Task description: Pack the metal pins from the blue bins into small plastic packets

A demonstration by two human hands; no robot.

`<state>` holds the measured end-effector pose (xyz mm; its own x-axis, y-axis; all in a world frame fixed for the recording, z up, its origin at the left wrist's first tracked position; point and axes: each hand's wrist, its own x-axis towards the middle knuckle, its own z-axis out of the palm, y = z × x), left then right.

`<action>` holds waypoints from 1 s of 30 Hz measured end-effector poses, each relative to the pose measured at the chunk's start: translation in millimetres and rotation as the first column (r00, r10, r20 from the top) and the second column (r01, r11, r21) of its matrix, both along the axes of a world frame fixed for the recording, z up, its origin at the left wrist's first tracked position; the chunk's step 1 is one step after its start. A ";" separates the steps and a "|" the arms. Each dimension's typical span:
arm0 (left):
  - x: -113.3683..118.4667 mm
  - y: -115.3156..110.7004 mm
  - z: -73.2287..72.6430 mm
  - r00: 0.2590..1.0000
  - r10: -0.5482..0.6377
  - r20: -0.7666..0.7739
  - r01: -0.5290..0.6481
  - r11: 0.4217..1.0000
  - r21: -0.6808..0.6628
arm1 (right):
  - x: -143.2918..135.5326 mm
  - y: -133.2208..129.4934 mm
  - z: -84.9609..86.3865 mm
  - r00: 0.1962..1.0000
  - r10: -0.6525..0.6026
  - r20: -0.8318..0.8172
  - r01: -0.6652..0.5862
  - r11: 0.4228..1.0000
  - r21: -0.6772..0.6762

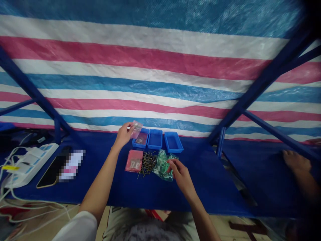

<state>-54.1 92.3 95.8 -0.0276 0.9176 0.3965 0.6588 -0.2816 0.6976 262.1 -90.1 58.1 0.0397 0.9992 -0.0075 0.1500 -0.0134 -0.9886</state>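
The left hand (pixel 123 134) pinches a small, clear, pink-tinted plastic bag (pixel 136 129) above the leftmost blue tray (pixel 141 139), while the right hand (pixel 181 173), fingers loosely curled, touches the nearer green bags (pixel 162 165).

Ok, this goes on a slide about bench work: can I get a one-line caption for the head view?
Left hand lifts a small clear bag over blue trays; right hand rests on green bags.
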 end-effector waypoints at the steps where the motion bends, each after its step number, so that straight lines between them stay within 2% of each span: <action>1: 3.4 7.9 -2.2 1.000 0.021 0.003 -0.020 0.999 -0.041 | 2.1 -0.8 -0.7 1.000 -0.005 0.003 0.005 1.000 0.001; 4: 18.0 26.5 -14.2 0.999 0.049 -0.014 -0.050 0.992 -0.113 | 7.9 -3.6 -3.8 1.000 -0.018 0.010 0.018 1.000 0.012; 7: 33.5 35.9 -27.2 0.997 0.054 -0.051 -0.061 0.987 -0.151 | 12.5 -6.5 -6.5 1.000 -0.018 0.011 0.018 1.000 0.014; 11: 47.0 37.1 -38.4 0.991 0.061 -0.117 -0.080 0.983 -0.163 | 16.7 -8.7 -6.8 1.000 -0.028 0.008 0.028 1.000 0.008; 16: 49.7 32.3 -48.7 0.976 0.059 -0.211 -0.089 0.987 -0.135 | 18.6 -9.7 -5.9 0.999 -0.038 0.009 0.038 0.999 -0.013; 23: 45.8 30.3 -57.1 0.960 0.041 -0.275 -0.065 0.995 -0.078 | 15.2 -9.8 -7.0 0.999 -0.033 -0.004 0.033 0.999 -0.005; 30: 51.8 32.3 -57.4 0.959 0.024 -0.281 -0.054 0.994 -0.098 | 13.9 -9.8 -9.5 1.000 -0.015 -0.015 0.015 1.000 -0.001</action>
<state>-2.4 124.6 38.4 0.0341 0.9546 0.2961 0.8402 -0.1878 0.5087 276.0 -99.8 48.7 0.0548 0.9985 -0.0093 0.1350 -0.0166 -0.9907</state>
